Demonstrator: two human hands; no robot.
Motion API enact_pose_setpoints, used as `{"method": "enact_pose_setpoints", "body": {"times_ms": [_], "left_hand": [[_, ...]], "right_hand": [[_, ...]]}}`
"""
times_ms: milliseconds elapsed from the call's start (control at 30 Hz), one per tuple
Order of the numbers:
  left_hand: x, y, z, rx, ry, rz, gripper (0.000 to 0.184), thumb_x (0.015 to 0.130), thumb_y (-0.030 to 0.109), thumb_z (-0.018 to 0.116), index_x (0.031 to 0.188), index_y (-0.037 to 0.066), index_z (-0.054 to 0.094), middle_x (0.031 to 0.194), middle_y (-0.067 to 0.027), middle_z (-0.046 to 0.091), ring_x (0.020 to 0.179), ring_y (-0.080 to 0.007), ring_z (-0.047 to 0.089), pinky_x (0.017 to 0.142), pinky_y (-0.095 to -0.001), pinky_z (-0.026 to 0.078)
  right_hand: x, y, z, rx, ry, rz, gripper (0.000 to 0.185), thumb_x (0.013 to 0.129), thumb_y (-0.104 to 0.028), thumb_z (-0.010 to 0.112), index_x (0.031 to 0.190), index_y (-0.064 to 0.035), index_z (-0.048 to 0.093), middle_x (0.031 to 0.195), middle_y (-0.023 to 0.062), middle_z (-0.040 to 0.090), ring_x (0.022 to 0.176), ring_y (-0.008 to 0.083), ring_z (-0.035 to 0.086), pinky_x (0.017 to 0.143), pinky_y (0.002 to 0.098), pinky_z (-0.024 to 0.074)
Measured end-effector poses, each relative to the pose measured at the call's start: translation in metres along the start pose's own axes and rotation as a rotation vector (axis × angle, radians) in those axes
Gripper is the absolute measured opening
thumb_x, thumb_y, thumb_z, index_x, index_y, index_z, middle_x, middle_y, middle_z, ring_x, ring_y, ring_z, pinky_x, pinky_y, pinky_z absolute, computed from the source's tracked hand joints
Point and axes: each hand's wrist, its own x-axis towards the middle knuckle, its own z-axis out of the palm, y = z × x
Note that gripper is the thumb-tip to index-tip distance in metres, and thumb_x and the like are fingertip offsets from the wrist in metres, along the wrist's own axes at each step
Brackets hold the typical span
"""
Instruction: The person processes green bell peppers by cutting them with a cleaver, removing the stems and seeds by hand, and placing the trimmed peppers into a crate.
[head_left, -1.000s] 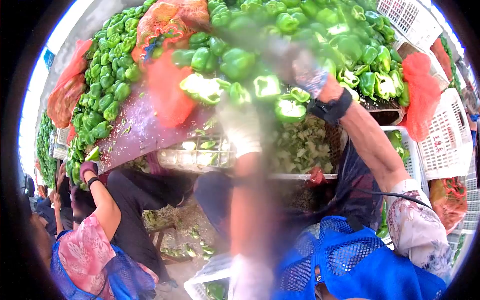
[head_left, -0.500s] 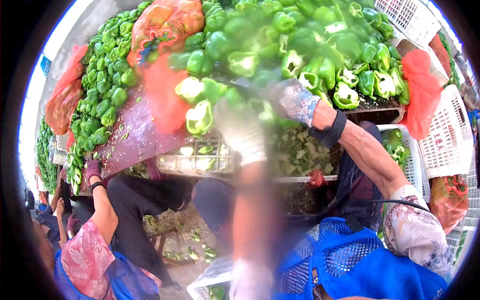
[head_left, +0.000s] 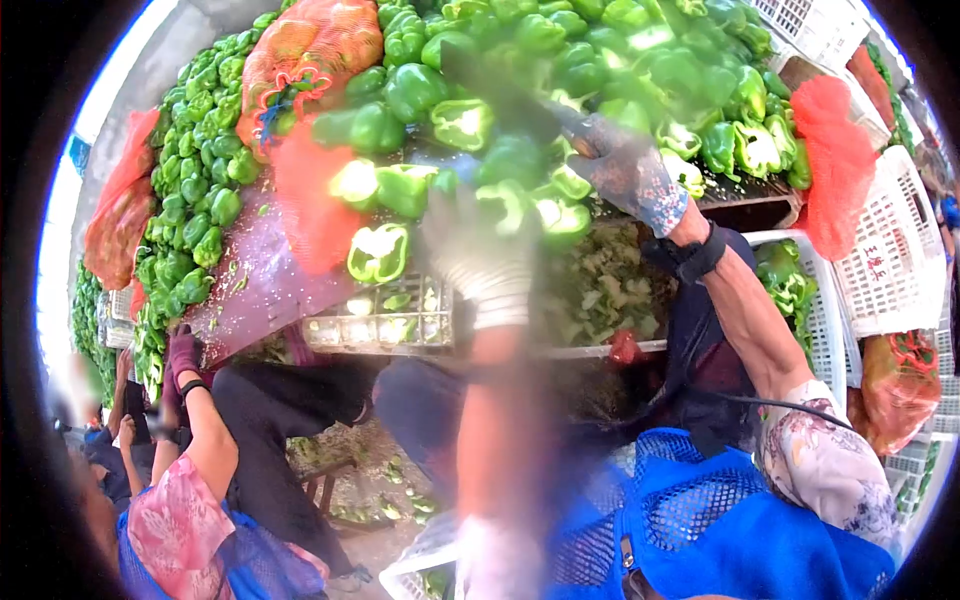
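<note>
My left hand, in a whitish glove, reaches over the front of the pepper pile. A blurred patch smears its fingers, so whether they grip the cut green pepper beside them is unclear. To the right, my right hand wears a flower-patterned glove and a black wristband. Its fingers curl around something; a dark, blurred streak runs up and left from them, too smeared to name. Opened bell pepper halves lie near both hands, among them one half left of my left hand and another half between the hands.
Whole green peppers are heaped behind. Below the hands a crate and a bin of pepper scraps stand side by side. Red mesh and white crates are at right. A co-worker's gloved hand is at left.
My right hand has moved up and slightly right, away from my left hand. My left hand stays near the same spot. The whole view has shifted slightly.
</note>
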Motion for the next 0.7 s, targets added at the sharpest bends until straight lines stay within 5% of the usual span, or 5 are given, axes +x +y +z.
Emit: {"method": "enact_pose_setpoints", "body": {"times_ms": [267,400,533,667,700], "left_hand": [[0.014,-0.013,0.011,0.05,-0.025,0.042,0.079,0.069,0.043,0.078,0.133,0.007,0.048,0.143,-0.0238,0.035,0.119,-0.0487,0.041,0.097,-0.0587,0.039],[0.012,-0.021,0.014,0.097,-0.028,0.046,0.066,0.079,0.037,0.069,0.134,0.007,0.047,0.139,-0.0251,0.039,0.118,-0.0475,0.043,0.095,-0.0567,0.04],[0.013,-0.037,0.02,-0.088,0.102,0.049,0.052,0.087,0.024,0.059,0.134,0.005,0.046,0.132,-0.0252,0.048,0.114,-0.0445,0.049,0.096,-0.053,0.04],[0.012,-0.029,0.009,-0.455,0.081,-0.06,0.062,0.082,0.028,0.064,0.135,0.002,0.044,0.13,-0.0249,0.049,0.114,-0.0434,0.05,0.097,-0.0502,0.041],[0.01,-0.026,0.005,-0.445,0.053,-0.076,0.067,0.079,0.03,0.067,0.135,0.002,0.043,0.13,-0.0246,0.049,0.114,-0.0432,0.05,0.097,-0.0496,0.041]], "right_hand": [[0.038,-0.026,0.019,0.008,0.128,0.034,0.055,0.081,-0.01,0.066,0.134,-0.0158,0.054,0.105,0.017,0.067,0.089,0.0263,0.068,0.073,0.035,0.0547],[0.072,-0.029,0.052,-0.239,-0.02,0.004,0.033,0.088,-0.006,0.055,0.121,-0.005,0.054,0.078,0.0108,0.063,0.063,0.0235,0.062,0.054,0.0376,0.0514],[0.105,-0.031,0.076,-0.239,0.301,-0.209,0.038,0.086,-0.009,0.055,0.124,-0.0074,0.053,0.08,0.0122,0.063,0.066,0.025,0.063,0.056,0.0378,0.0522],[0.119,-0.048,0.103,-0.565,0.011,0.01,0.039,0.087,-0.01,0.052,0.125,-0.0056,0.054,0.087,0.0172,0.065,0.072,0.0317,0.065,0.059,0.0423,0.0539],[0.123,-0.048,0.116,-0.317,-0.107,0.129,0.037,0.087,-0.01,0.049,0.123,-0.0011,0.055,0.09,0.02,0.067,0.079,0.0343,0.068,0.064,0.0447,0.0556]]}}
